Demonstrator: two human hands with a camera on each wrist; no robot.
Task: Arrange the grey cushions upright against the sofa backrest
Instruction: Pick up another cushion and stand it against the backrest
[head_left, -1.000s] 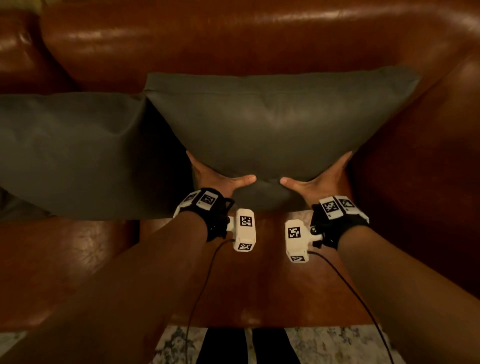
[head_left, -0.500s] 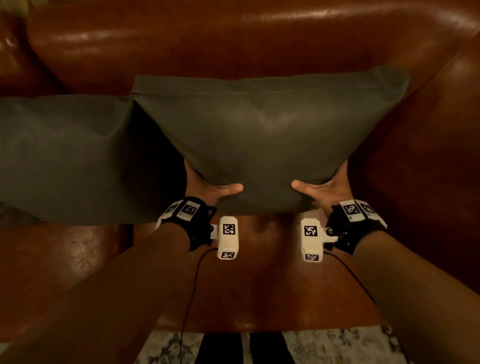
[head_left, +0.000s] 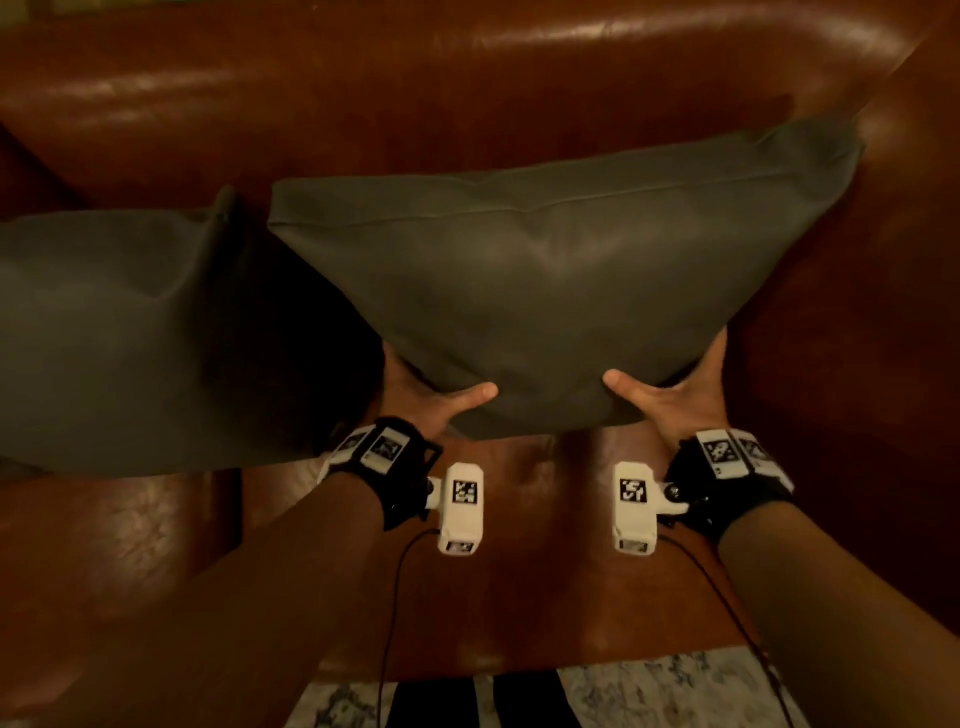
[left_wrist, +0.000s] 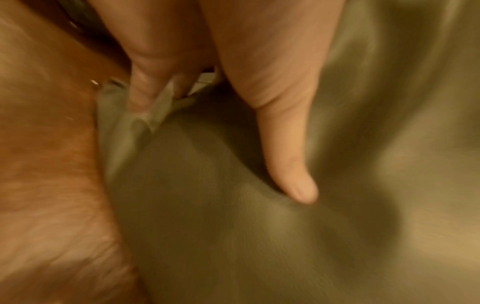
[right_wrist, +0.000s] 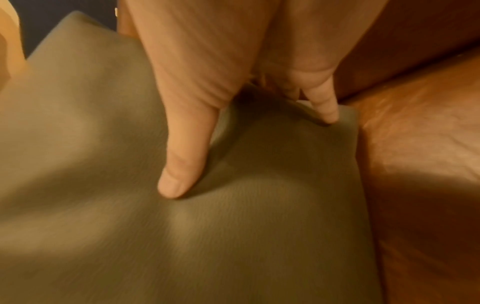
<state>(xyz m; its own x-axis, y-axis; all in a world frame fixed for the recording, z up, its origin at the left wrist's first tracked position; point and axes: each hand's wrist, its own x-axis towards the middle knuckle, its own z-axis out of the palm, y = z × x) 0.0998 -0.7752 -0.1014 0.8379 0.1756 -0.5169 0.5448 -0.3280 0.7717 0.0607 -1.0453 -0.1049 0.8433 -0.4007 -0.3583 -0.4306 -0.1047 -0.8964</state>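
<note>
A grey cushion (head_left: 550, 291) stands upright in front of the brown leather sofa backrest (head_left: 467, 93), its top right corner tilted up toward the armrest. My left hand (head_left: 431, 400) grips its lower left corner, thumb on the front face and fingers behind. My right hand (head_left: 670, 395) grips the lower right corner the same way. In the left wrist view the thumb (left_wrist: 291, 160) presses into the cushion (left_wrist: 259, 236). The right wrist view shows the right thumb (right_wrist: 182, 164) denting the fabric (right_wrist: 130, 226). A second grey cushion (head_left: 119, 338) leans upright to the left.
The sofa seat (head_left: 540, 561) lies below the hands, with the right armrest (head_left: 883, 364) close beside the held cushion. A patterned rug (head_left: 649, 691) shows at the bottom edge. Cables trail from both wrist cameras.
Both hands have spread apart toward the cushion's lower corners. The cushion's top right corner now sits higher than its left.
</note>
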